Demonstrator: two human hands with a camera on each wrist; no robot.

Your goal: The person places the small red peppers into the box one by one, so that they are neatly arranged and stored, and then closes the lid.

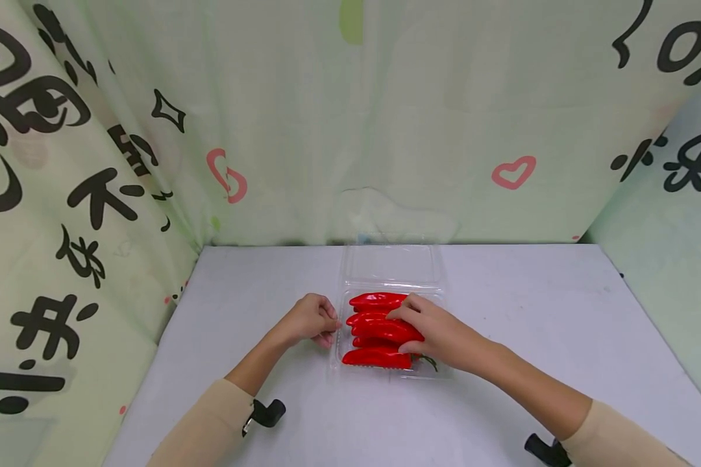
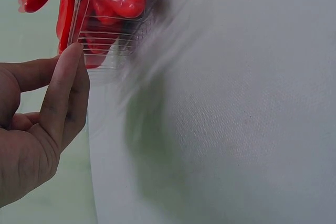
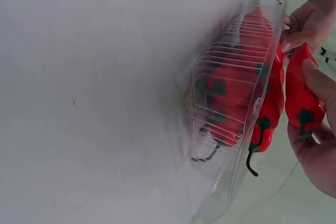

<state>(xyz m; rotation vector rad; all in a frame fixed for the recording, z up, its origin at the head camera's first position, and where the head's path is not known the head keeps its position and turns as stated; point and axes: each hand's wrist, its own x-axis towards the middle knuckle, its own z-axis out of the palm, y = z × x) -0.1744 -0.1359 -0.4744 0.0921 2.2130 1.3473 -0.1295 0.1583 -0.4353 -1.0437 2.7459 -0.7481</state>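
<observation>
A clear plastic clamshell box point(image 1: 340, 353) stands on the table, its lid folded back, with several red chili peppers point(image 1: 376, 357) lying in it. My left hand point(image 1: 311, 319) pinches the box's left rim between thumb and fingers; the left wrist view shows the fingertips point(image 2: 73, 51) right at that edge. Over the box, my right hand point(image 1: 441, 334) grips one glossy red chili pepper point(image 3: 300, 90) by its stem end, thumb on one side and fingers on the other. That pepper is above the rim, over the others. Dark green stems point(image 3: 252, 156) stick out towards the right.
The open lid point(image 1: 393, 264) lies towards the table's back edge, near the printed curtain point(image 1: 409, 130). White table surface point(image 1: 537, 305) stretches to both sides of the box. Curtains also hang at the left and right.
</observation>
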